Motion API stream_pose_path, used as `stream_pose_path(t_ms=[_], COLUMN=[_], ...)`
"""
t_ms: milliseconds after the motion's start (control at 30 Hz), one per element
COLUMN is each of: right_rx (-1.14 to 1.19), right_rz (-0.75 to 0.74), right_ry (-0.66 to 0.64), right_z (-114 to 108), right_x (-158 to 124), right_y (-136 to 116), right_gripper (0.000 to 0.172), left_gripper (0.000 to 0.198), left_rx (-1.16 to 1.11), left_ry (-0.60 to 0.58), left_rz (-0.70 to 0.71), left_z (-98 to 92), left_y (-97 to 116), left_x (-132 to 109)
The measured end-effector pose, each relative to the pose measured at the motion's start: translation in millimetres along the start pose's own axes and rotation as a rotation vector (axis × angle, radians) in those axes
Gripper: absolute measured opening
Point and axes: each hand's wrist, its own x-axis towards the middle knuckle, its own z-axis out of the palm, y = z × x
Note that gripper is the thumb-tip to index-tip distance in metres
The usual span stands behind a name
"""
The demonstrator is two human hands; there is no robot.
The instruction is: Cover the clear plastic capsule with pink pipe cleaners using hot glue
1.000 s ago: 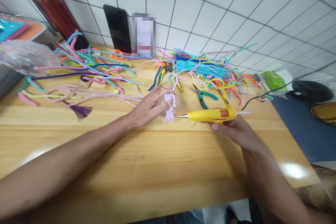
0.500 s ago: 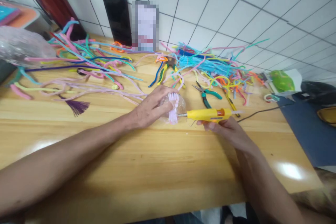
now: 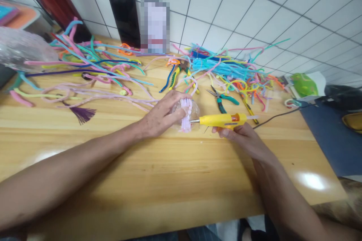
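My left hand [image 3: 162, 115] is wrapped round a small clear plastic ball [image 3: 194, 112] with a band of pale pink pipe cleaner [image 3: 186, 115] on it, held just above the wooden table [image 3: 141, 165]. My right hand [image 3: 240, 137] grips a yellow glue gun [image 3: 222, 119] lying level. Its metal tip [image 3: 194, 121] points left and touches the pink band on the ball. A black cord [image 3: 278, 115] runs from the gun to the right.
Several coloured pipe cleaners [image 3: 93, 67] and a second heap [image 3: 226, 71] lie across the back of the table. Green-handled pliers [image 3: 222, 99], a purple tassel [image 3: 82, 113], a black phone [image 3: 123, 15] against the tiled wall, a green packet [image 3: 304, 84] at right.
The glue gun has moved left until its tip reached the ball; a second ago there was a gap. My left hand has stayed on the ball.
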Motion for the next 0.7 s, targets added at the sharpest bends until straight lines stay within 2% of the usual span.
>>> stream_pose_path(t_ms=[133,700], right_rx=[-0.013,-0.062], right_rz=[0.005,0.038], right_ry=[0.008,0.042], right_z=[-0.7,-0.5], right_x=[-0.4,-2.8], right_y=[0.6,-1.4], right_gripper=[0.049,0.056], left_gripper=[0.039,0.037], left_rx=[0.000,0.013], left_ry=[-0.010,0.007], left_rz=[0.000,0.010], left_z=[-0.3,3.7], left_y=[0.1,-1.8], left_x=[0.0,-0.9])
